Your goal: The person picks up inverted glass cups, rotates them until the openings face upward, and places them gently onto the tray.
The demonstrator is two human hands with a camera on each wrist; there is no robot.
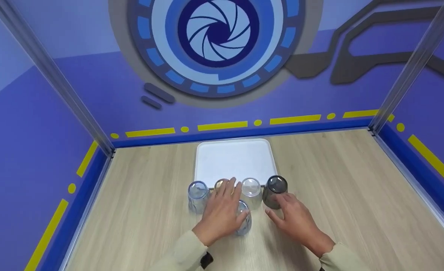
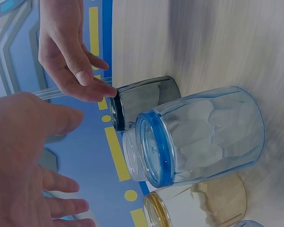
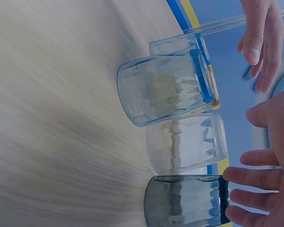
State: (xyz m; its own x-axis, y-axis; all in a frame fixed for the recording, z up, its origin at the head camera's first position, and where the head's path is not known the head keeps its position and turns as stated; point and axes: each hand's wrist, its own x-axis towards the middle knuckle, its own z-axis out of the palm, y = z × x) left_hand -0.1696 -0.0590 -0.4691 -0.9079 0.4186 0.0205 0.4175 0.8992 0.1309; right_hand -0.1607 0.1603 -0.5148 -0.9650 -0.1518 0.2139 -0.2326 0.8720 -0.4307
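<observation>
Several upside-down glasses stand on the wooden table. In the head view a light blue glass (image 1: 198, 197), a mostly covered amber glass (image 1: 220, 184), a clear glass (image 1: 252, 192) and a dark grey glass (image 1: 274, 192) form a row. A second blue glass (image 1: 245, 224) stands in front, partly behind my left hand (image 1: 222, 216). That hand hovers above the glasses with fingers extended, holding nothing. My right hand (image 1: 299, 220) is beside the dark grey glass, its loosely bent fingertips right at the raised base in the right wrist view.
Just behind the row lies a white rectangular tray (image 1: 235, 162), close to the back wall (image 1: 82, 94). Patterned blue-purple panels enclose the table (image 1: 342, 180) at the back and both sides, with metal posts (image 1: 410, 71) at the corners.
</observation>
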